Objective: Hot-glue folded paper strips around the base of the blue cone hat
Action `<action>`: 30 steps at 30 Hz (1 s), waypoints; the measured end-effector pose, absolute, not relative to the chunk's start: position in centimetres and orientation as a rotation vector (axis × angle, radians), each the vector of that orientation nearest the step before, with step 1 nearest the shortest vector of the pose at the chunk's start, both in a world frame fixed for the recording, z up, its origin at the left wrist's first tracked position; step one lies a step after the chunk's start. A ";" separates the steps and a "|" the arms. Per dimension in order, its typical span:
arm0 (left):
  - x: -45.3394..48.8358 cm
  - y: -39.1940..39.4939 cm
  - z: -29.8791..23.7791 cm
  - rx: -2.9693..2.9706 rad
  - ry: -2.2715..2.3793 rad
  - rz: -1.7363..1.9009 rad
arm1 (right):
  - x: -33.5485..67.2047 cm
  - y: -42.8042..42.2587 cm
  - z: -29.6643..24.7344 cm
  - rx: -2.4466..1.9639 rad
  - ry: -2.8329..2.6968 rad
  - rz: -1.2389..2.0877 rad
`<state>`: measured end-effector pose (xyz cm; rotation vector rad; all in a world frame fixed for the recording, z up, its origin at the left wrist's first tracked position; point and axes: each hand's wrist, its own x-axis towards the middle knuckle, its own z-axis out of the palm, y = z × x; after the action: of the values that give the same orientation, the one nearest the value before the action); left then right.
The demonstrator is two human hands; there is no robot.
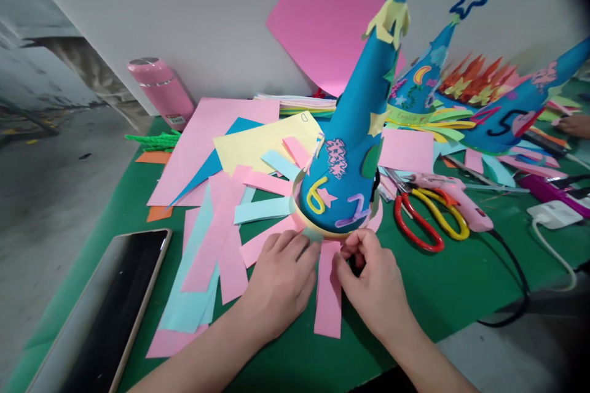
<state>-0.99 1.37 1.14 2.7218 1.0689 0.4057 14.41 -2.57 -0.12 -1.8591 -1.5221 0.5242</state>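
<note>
A tall blue paper cone hat (354, 135) stands upright on the green table (442, 288), decorated with a yellow 6, a purple 7, a pink star and a yellow tuft on top. Pink and light-blue paper strips (265, 209) fan out from its base. My left hand (281, 279) lies at the hat's near rim, fingers curled and pressing down on a pale strip there. My right hand (371, 282) is beside it, fingers pinched together at the rim above a pink strip (328, 291). What they pinch is hidden.
Red and yellow scissors (428, 218) and a pink glue gun (454, 196) lie right of the hat. More decorated cone hats (507, 116) sit behind. A tablet (108, 313) rests at the left edge, a pink bottle (161, 92) at the back, coloured paper sheets (216, 129) between.
</note>
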 end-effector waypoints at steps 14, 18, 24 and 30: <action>-1.0 1.1 1.4 2.757 1.084 0.194 | 14.2 -2.5 -0.3 -1.923 -1.415 0.495; -0.8 1.1 1.3 2.768 1.084 0.161 | 14.1 -2.4 -0.3 -1.937 -1.416 0.498; -0.7 1.1 1.4 2.778 1.100 0.116 | 14.1 -2.4 -0.5 -1.942 -1.412 0.498; -0.7 1.1 1.3 2.791 1.105 0.108 | 14.2 -2.5 -0.4 -1.923 -1.432 0.482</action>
<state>-0.72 1.15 1.30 2.7910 1.1046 0.1078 14.16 -2.49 -0.45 -1.9234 -1.4320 0.4820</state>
